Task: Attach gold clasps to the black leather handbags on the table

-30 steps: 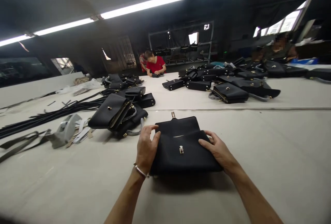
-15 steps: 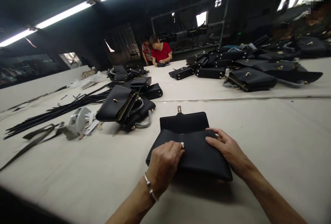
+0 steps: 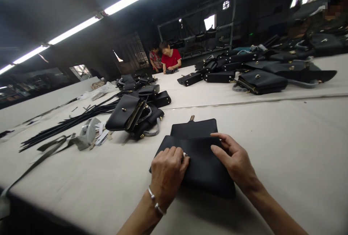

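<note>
A black leather handbag (image 3: 202, 162) lies flat on the pale work table (image 3: 285, 148) in front of me, its flap open away from me with a gold clasp tab (image 3: 192, 118) at the far edge. My left hand (image 3: 166, 173), with a bracelet at the wrist, rests on the bag's front with fingers curled and pinched at the small metal lock (image 3: 185, 154). My right hand (image 3: 235, 160) lies on the bag's right part, fingers stretched and pressing the leather down.
A pile of black bags (image 3: 136, 113) sits to the left, with black straps (image 3: 67, 122) and a grey tool (image 3: 87, 133) beyond it. More bags (image 3: 258, 79) cover the far right. Two people (image 3: 170, 58) work at the table's far end.
My left hand moved from the bag's left edge onto its front and closed on the lock. The bag turned slightly and my view swung.
</note>
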`<state>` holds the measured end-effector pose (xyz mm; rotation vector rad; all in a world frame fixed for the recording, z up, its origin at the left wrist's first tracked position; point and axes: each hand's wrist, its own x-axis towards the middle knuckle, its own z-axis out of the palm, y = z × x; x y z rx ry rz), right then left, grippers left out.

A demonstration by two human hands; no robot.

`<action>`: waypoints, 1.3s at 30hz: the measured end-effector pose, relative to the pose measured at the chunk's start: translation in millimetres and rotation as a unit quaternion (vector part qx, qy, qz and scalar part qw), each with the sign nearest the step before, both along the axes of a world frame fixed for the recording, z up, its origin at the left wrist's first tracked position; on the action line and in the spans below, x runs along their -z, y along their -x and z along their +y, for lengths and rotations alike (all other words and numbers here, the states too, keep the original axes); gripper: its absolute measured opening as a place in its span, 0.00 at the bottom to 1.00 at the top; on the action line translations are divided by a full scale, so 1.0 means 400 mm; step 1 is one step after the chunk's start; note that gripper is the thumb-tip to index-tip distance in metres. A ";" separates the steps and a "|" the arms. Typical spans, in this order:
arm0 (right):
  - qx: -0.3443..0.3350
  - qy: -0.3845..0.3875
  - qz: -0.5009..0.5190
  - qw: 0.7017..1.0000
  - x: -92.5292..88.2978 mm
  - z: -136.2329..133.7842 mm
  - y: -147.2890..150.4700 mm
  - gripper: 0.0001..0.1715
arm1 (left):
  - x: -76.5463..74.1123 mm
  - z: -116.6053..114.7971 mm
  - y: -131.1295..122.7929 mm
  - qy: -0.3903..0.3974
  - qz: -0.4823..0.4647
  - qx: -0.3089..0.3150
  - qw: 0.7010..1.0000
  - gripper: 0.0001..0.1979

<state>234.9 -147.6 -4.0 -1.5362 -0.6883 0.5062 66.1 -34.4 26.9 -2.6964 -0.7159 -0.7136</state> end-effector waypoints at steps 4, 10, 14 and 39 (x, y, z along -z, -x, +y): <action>0.025 0.012 -0.081 0.996 0.004 -0.002 0.021 0.24 | 0.000 -0.020 0.032 -0.012 -0.007 -0.007 1.000 0.11; 0.017 0.025 -0.080 0.996 0.011 0.006 0.029 0.25 | -0.004 -0.020 0.037 -0.053 0.035 0.006 0.998 0.13; 0.013 0.025 -0.080 0.996 0.022 0.012 0.025 0.27 | -0.013 0.000 0.024 -0.086 0.088 0.043 0.991 0.11; -0.010 0.047 -0.080 0.996 0.046 0.016 0.006 0.28 | 0.007 0.119 0.095 0.326 -0.255 -0.023 0.910 0.14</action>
